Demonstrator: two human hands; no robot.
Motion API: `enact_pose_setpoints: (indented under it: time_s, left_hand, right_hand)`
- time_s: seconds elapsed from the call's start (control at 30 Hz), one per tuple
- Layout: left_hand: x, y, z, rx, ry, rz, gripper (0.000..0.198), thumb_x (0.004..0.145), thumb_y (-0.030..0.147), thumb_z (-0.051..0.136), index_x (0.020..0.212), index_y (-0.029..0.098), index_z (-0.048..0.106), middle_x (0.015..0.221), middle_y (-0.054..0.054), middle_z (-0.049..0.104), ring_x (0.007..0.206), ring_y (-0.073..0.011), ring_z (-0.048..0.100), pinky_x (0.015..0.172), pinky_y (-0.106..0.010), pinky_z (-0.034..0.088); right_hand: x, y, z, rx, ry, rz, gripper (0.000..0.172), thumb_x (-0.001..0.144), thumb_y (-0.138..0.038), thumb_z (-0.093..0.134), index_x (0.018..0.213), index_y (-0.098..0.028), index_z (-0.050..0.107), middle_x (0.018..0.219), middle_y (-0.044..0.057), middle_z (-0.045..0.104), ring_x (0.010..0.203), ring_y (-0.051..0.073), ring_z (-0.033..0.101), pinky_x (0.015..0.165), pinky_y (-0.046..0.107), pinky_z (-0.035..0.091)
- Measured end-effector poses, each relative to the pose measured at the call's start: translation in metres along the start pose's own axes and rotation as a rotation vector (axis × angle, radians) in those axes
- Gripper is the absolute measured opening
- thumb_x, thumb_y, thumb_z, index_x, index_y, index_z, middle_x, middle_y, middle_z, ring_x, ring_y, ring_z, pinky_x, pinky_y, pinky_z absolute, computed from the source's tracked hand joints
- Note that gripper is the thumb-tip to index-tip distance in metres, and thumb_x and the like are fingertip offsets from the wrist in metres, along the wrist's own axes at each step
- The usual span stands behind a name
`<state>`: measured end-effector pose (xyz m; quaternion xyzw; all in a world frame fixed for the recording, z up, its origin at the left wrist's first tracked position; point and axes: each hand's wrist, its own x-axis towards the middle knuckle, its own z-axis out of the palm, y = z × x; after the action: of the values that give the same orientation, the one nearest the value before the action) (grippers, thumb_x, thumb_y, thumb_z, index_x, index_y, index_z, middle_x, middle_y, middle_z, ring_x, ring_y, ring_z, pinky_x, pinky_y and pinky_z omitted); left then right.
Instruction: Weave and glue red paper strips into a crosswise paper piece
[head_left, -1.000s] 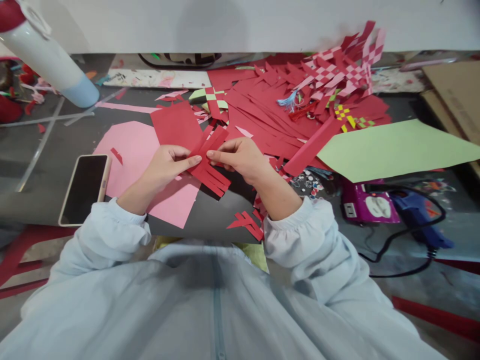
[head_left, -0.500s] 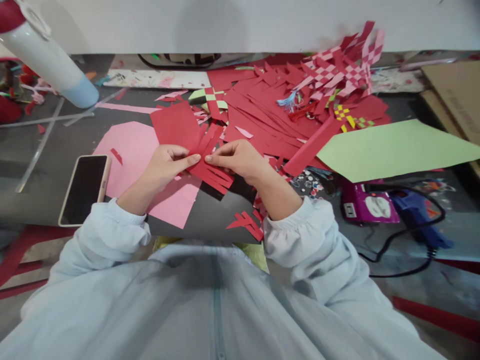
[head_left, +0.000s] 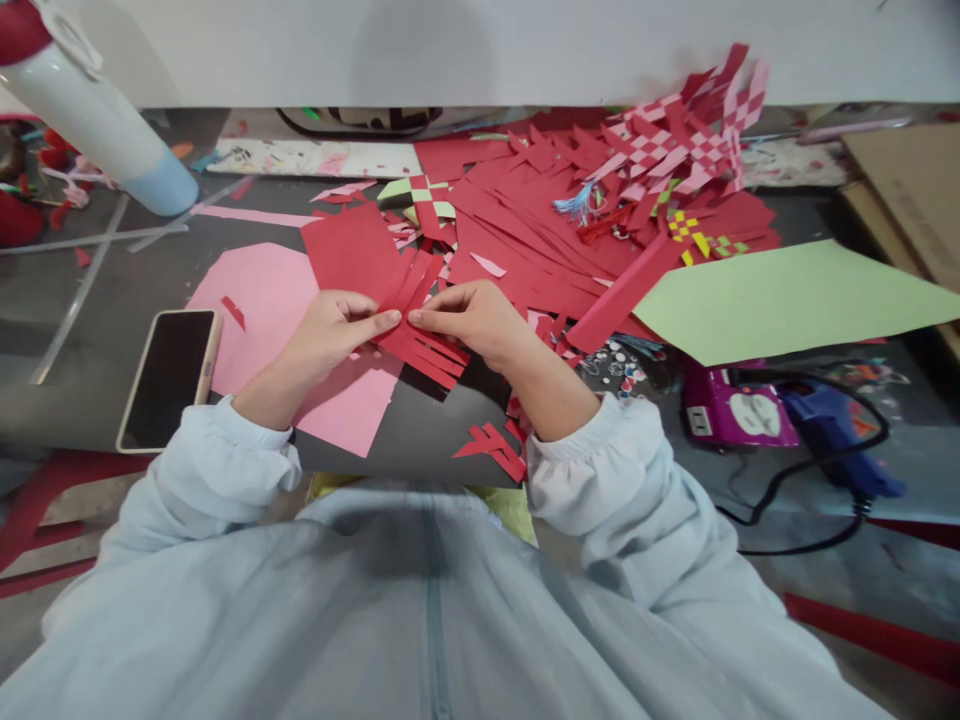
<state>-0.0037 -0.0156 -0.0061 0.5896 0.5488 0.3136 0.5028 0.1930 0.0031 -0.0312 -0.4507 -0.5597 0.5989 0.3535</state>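
Note:
Between my two hands is a piece of red paper cut into strips (head_left: 431, 355), its strips crossing each other and fanning toward the lower right. My left hand (head_left: 349, 318) pinches it from the left, thumb on top. From the right, the thumb and forefinger of my right hand (head_left: 472, 315) are closed on the strips, close to my left thumb. Whether single strips are woven there is too small to tell. Beneath lies a pink paper sheet (head_left: 259, 300), partly hidden by my left hand. A red paper sheet (head_left: 349, 250) lies just behind the fingers.
A heap of red paper (head_left: 517, 225) with woven checked pieces (head_left: 652, 145) lies at the back. Right are a green sheet (head_left: 802, 300), a purple packet (head_left: 742, 410) and a blue corded tool (head_left: 840, 430). Left stand a phone (head_left: 171, 380) and a bottle (head_left: 112, 120).
My right fingertips have shifted very slightly left along the red strips, and the strips' ends have moved a little. My left hand stays in place.

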Motion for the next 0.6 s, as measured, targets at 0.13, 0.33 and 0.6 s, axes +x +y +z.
enact_pose_setpoints:
  time_s: [0.13, 0.33, 0.6]
  left_hand:
    - [0.0, 0.001, 0.001, -0.02, -0.012, -0.028, 0.041, 0.068, 0.046, 0.082, 0.055, 0.016, 0.058, 0.049, 0.004, 0.049, 0.047, -0.0069, 0.045, 0.046, -0.02, 0.034]
    - [0.003, -0.005, 0.001, -0.044, 0.007, -0.05, 0.035, 0.068, 0.042, 0.081, 0.06, 0.015, 0.06, 0.053, 0.004, 0.052, 0.052, -0.0084, 0.052, 0.048, -0.02, 0.037]
    - [0.002, -0.006, 0.002, -0.065, 0.042, -0.056, 0.03, 0.071, 0.04, 0.078, 0.065, 0.014, 0.064, 0.056, 0.003, 0.054, 0.052, -0.0075, 0.052, 0.049, -0.02, 0.038]
  right_hand:
    - [0.001, 0.002, 0.001, 0.009, 0.005, -0.006, 0.043, 0.058, -0.052, 0.089, 0.069, -0.012, 0.075, 0.052, -0.005, 0.05, 0.053, 0.006, 0.036, 0.054, 0.027, 0.031]
    - [0.001, 0.0, -0.005, -0.063, 0.027, -0.001, 0.043, 0.058, -0.054, 0.088, 0.07, -0.014, 0.077, 0.062, 0.0, 0.064, 0.061, 0.01, 0.046, 0.061, 0.028, 0.039]
    - [0.001, 0.002, -0.014, -0.115, -0.08, 0.01, 0.024, 0.066, -0.041, 0.082, 0.069, -0.017, 0.077, 0.07, 0.002, 0.071, 0.065, 0.012, 0.055, 0.07, 0.03, 0.044]
